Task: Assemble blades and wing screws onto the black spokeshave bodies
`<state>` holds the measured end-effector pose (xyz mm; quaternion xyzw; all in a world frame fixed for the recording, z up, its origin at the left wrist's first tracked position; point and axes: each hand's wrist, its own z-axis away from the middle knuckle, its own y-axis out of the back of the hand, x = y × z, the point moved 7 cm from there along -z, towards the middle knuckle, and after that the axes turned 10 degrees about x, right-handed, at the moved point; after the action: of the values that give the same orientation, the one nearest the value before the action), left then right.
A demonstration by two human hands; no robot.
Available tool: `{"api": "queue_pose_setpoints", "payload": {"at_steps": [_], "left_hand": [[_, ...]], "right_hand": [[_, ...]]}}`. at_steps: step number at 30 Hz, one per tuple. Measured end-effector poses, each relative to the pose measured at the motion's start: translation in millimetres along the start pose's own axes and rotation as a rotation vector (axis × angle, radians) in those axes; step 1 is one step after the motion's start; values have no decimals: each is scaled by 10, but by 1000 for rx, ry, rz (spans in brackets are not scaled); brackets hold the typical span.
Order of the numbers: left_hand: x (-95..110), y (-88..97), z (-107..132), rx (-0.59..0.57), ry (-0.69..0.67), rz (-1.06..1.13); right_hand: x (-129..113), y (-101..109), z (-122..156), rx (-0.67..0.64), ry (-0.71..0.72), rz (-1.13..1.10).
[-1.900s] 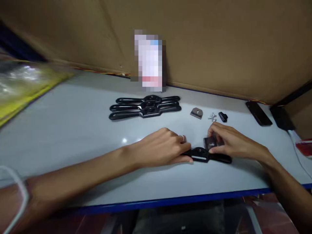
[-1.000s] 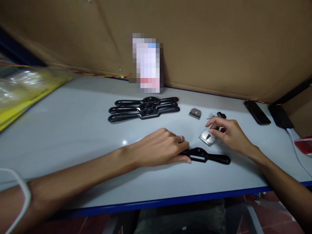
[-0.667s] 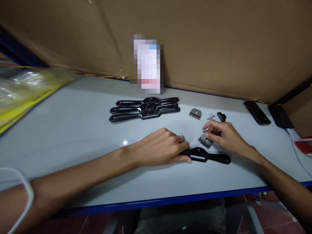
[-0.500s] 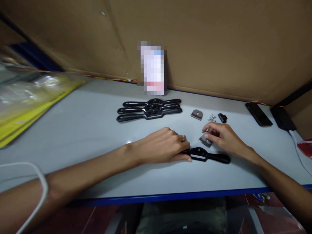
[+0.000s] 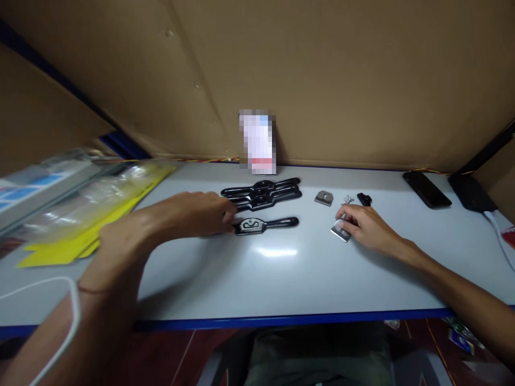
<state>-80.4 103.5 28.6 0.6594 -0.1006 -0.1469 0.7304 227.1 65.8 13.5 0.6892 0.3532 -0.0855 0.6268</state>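
Note:
My left hand (image 5: 197,214) is closed round the left handle of a black spokeshave body (image 5: 252,226), which shows a curved raised shape on its middle. Just behind it lie three similar black spokeshave bodies (image 5: 263,199), side by side and partly hidden by my fingers. On the right, my right hand (image 5: 367,226) pinches a grey metal spokeshave blade (image 5: 338,232) between thumb and fingers. A second slotted blade (image 5: 324,198) rests beyond it. Small silver screws (image 5: 347,200) and a small black clamp piece (image 5: 364,199) sit behind my right hand.
A phone with a blurred screen (image 5: 261,143) leans against the brown back panel (image 5: 341,80). A dark phone (image 5: 427,189) and a black box with a white cable (image 5: 471,193) lie at right. Yellow sheets and clear plastic bags (image 5: 116,201) cover the left side.
My left hand has carried the spokeshave body leftward and away from me, up beside the other three. My right hand stays near its place with the blade. The camera view has tilted up.

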Motion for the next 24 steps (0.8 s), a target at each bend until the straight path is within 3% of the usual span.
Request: {"api": "queue_pose_setpoints", "payload": {"at_steps": [4,7,9,16,24], "left_hand": [[-64,112,-56,64,53,-15],[-62,252,-176,288,51,16],[-123,237,-271,362,67,7],[-364,-150,-572,300,23,63],[-378,-203,-634,317,10,145]], "right_hand": [[7,-6,-3,-7,4,8],[17,-4,-5,-4,3,18],[25,-5,-6,-1,5,24],[15,0,-5,5,34,16],[31,-3,-9,12,37,-18]]}}
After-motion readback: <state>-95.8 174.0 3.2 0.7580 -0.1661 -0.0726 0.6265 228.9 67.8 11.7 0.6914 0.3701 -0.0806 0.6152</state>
